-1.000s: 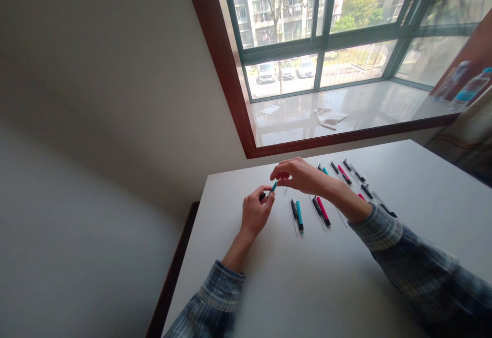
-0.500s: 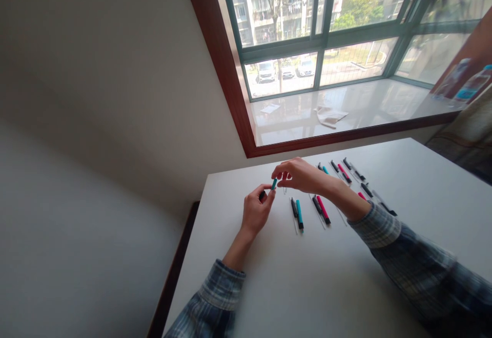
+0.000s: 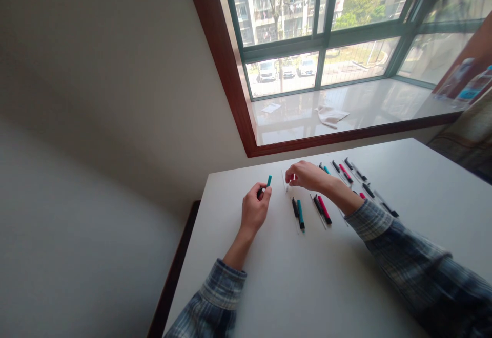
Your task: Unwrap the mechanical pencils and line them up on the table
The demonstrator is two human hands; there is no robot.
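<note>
My left hand [image 3: 255, 208] is closed around a teal pen barrel [image 3: 269, 181], whose upper end sticks up past the thumb and finger. A black part [image 3: 260, 192] also shows within its curled fingers. To the right, my right hand [image 3: 303, 175] hovers low over the table with bent fingers slightly apart. Its fingertips are beside a thin clear pen refill [image 3: 284, 180] lying there; contact is unclear. Just below lies a set of pen parts with a teal barrel [image 3: 300, 214] and a black piece [image 3: 294, 208].
On the white table [image 3: 292, 287] lie more pen parts, including a red barrel [image 3: 324, 208] and several sets partly behind my right arm. A wall stands on the left. Behind the table, the window ledge [image 3: 295, 123] holds a crumpled cloth [image 3: 331, 116] and bottles [image 3: 474, 84].
My right hand has left the teal barrel and moved right and down toward the refill. My left hand keeps the barrel and has drawn slightly left.
</note>
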